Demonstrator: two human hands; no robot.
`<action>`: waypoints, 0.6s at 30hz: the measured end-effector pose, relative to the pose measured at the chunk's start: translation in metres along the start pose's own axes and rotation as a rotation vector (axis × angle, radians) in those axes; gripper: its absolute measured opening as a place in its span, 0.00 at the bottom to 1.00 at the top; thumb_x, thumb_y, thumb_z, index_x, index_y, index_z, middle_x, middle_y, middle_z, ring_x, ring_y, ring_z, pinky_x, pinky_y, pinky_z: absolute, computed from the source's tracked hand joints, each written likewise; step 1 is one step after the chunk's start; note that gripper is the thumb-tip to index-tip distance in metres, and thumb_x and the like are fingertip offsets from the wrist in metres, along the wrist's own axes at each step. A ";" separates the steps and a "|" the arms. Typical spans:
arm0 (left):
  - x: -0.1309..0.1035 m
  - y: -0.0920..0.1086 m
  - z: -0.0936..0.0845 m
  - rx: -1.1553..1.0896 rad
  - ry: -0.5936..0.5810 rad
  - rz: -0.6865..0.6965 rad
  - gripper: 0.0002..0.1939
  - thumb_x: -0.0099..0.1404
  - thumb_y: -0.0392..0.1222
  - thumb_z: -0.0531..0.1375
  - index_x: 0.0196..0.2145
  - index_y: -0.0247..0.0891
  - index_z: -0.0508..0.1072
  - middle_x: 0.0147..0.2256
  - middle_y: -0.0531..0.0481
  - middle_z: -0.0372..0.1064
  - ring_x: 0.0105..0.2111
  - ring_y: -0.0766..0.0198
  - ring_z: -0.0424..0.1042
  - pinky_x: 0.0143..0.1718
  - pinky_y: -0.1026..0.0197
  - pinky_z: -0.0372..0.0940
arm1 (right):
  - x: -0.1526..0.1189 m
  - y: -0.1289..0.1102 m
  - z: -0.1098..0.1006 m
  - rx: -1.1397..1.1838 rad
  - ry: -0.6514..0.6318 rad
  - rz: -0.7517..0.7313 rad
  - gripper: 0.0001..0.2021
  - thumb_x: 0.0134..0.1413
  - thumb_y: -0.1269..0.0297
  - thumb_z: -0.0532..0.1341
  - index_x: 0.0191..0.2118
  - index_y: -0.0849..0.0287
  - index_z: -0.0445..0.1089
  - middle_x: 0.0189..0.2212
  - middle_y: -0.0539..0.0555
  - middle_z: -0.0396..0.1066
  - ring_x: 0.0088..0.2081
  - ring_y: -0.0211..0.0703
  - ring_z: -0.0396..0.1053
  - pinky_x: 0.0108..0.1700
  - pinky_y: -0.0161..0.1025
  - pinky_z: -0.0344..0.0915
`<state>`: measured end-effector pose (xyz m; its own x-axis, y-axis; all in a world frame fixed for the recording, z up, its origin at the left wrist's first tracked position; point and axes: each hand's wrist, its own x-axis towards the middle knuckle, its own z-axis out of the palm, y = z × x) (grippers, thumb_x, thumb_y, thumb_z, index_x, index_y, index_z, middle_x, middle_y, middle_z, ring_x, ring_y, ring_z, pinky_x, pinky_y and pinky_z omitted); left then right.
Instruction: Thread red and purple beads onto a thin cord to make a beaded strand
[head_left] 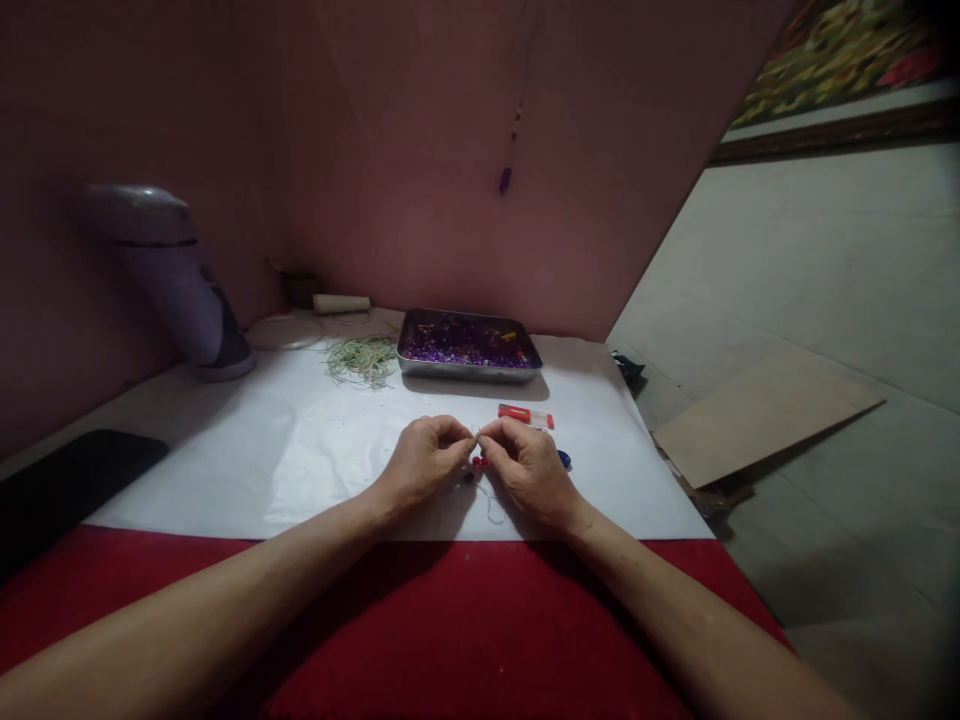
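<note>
My left hand (pixel 421 462) and my right hand (pixel 529 472) meet above the white sheet (pixel 315 450), each in a closed pinch. Between their fingertips is a thin pale thread (pixel 495 508), which also trails in a loop onto the sheet below. Red beads (pixel 479 462) hang just under the fingertips, with a dark bead (pixel 469 478) beside them. Which beads are on the thread is too small to tell. A red and clear packet (pixel 526 416) lies behind my right hand, and a blue round object (pixel 564 459) shows at its right side.
Behind the hands stands a metal tray (pixel 471 372) of purple beads. Left of it lie cut threads (pixel 361 360) and a pale roll (pixel 342 303). A purple bottle (pixel 184 290) and a black object (pixel 82 475) are at the left. Cardboard (pixel 765 415) lies beyond the right edge.
</note>
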<state>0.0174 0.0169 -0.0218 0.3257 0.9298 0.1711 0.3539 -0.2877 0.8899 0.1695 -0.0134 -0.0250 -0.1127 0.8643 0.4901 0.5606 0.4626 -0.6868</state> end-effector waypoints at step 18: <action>0.000 -0.002 0.001 -0.221 -0.007 0.026 0.07 0.54 0.40 0.59 0.29 0.34 0.73 0.25 0.49 0.72 0.24 0.66 0.68 0.26 0.64 0.63 | 0.000 0.002 0.001 0.048 -0.030 0.064 0.07 0.56 0.70 0.55 0.27 0.60 0.66 0.22 0.48 0.65 0.25 0.36 0.61 0.29 0.34 0.57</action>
<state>0.0178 0.0172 -0.0246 0.3381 0.9212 0.1928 0.1450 -0.2534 0.9565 0.1695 -0.0123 -0.0267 -0.1024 0.8977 0.4285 0.5273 0.4142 -0.7419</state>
